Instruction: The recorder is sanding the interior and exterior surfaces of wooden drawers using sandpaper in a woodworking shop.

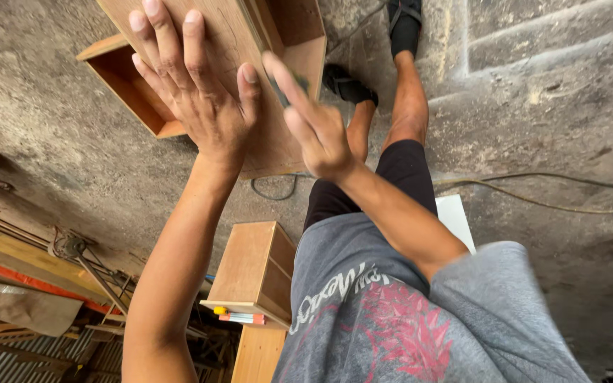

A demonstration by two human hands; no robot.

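Observation:
My left hand [196, 96] lies flat, fingers spread, on the plywood side of a wooden box [278, 138] standing on the concrete floor. The box is open, and its inside shows at the upper left and top. My right hand [313, 131] reaches in from the right and pinches a small dark pad [294, 84] between its fingers, against the box's upper edge. Most of the pad is hidden by the fingers.
A smaller wooden box [253, 266] stands below my arms, with pencils [239, 316] on its edge. A cable [533, 193] runs over the floor at right, beside a white board [457, 213]. My legs and sandalled feet [349, 86] stand next to the box. Metal scrap and planks lie at the lower left.

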